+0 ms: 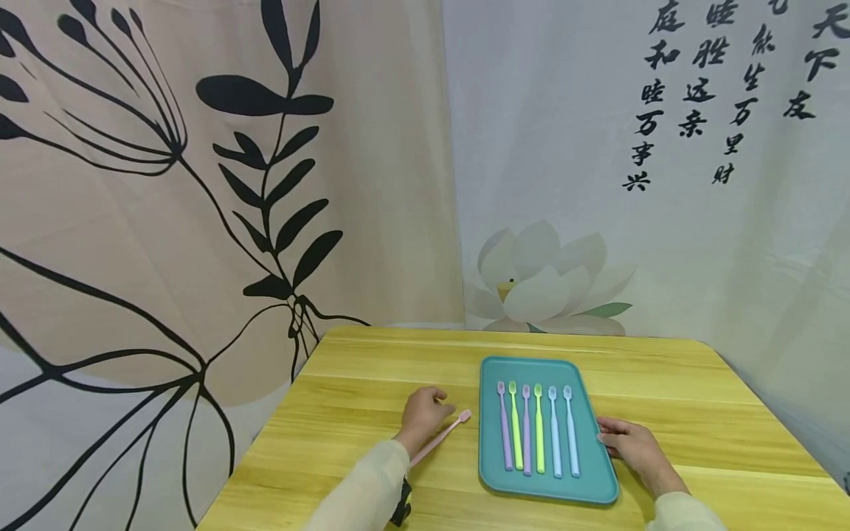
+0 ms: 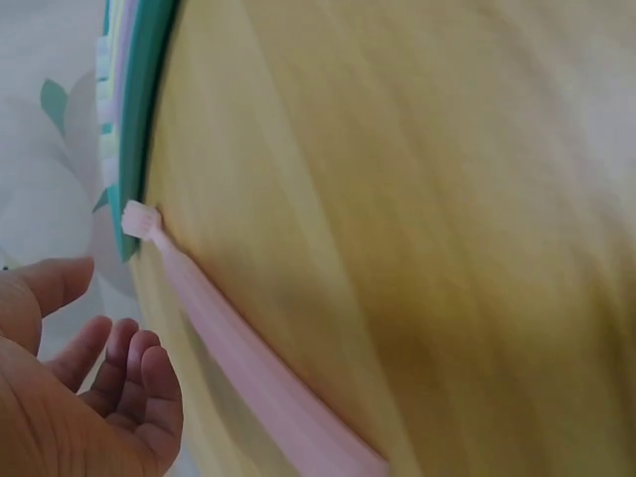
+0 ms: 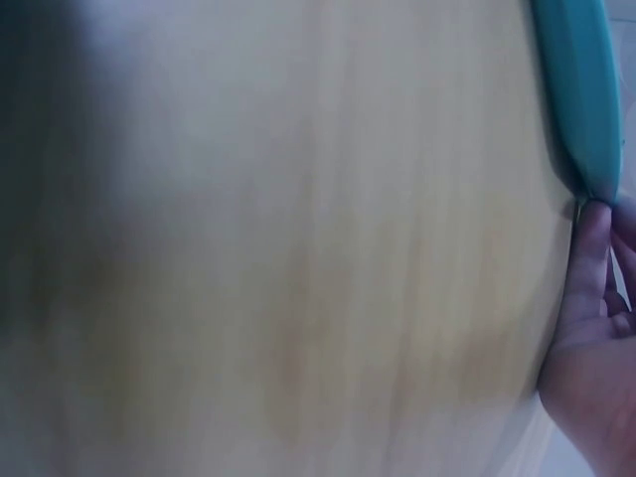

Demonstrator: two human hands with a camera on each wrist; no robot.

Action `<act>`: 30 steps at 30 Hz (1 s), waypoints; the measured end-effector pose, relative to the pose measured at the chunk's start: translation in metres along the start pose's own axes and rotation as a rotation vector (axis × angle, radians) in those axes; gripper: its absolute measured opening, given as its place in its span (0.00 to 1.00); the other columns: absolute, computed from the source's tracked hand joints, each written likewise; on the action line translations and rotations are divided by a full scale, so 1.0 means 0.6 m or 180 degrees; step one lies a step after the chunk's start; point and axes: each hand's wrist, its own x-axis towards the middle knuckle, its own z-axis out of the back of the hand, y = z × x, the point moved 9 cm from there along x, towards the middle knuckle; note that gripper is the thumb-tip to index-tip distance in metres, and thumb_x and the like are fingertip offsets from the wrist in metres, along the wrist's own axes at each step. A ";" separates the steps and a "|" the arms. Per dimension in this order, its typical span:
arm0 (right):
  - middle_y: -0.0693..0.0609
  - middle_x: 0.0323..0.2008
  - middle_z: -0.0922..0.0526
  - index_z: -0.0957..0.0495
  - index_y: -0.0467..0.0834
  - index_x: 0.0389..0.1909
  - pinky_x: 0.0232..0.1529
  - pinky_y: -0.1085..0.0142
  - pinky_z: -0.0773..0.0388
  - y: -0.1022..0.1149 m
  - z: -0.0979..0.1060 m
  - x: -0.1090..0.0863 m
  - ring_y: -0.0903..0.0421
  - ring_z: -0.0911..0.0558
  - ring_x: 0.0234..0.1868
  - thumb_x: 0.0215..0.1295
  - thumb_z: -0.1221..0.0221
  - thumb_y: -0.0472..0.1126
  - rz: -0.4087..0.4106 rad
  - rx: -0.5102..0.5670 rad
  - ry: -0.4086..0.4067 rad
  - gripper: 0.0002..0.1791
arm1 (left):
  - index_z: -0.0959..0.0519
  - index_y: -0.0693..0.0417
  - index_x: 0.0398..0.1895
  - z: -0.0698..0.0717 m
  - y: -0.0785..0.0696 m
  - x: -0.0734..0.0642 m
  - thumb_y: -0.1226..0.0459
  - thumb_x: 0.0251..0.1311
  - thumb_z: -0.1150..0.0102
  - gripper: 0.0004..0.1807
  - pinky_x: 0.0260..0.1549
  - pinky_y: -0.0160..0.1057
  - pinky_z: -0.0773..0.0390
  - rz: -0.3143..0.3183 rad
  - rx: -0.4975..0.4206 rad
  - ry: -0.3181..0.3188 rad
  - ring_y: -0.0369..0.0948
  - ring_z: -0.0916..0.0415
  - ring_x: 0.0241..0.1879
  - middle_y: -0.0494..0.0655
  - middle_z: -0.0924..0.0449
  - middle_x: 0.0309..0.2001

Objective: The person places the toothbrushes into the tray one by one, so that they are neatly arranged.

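Note:
A pink toothbrush (image 1: pixel 441 438) lies slantwise on the table, its head pointing toward the tray. My left hand (image 1: pixel 423 420) hovers just beside it with fingers loosely bent and nothing in them; in the left wrist view a gap shows between the fingertips and the pink handle. The teal tray (image 1: pixel 531 487) holds several toothbrushes in a row, heads away from me: purple (image 1: pixel 505 431), yellow-green (image 1: pixel 539 431) and light blue (image 1: pixel 572 435). My right hand (image 1: pixel 634 451) grips the tray's right rim between thumb and fingers, partly hidden by the hand in the right wrist view.
The yellow wooden table (image 1: pixel 717 435) has rounded far corners. Behind it hangs a printed cloth (image 1: pixel 385 184) with dark plants, a pale lotus and black writing. A dark strap (image 1: pixel 402 505) sits at my left wrist.

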 end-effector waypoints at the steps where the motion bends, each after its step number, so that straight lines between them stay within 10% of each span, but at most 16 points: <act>1: 0.35 0.54 0.21 0.32 0.27 0.65 0.42 0.62 0.18 0.000 0.000 0.000 0.55 0.19 0.46 0.67 0.40 0.34 -0.0001 0.0007 0.0007 0.28 | 0.17 0.66 0.44 0.001 0.002 -0.002 0.65 0.54 0.29 0.16 0.29 0.41 0.23 0.0007 0.0000 0.0020 0.41 0.25 0.30 0.49 0.18 0.33; 30: 0.33 0.55 0.22 0.32 0.26 0.64 0.42 0.62 0.18 -0.002 -0.001 0.004 0.55 0.19 0.46 0.67 0.41 0.33 0.0007 0.0047 -0.0022 0.27 | 0.17 0.67 0.39 0.014 0.062 -0.070 0.70 0.50 0.28 0.13 0.24 0.33 0.24 -0.0218 -0.0392 0.0236 0.38 0.27 0.28 0.45 0.23 0.28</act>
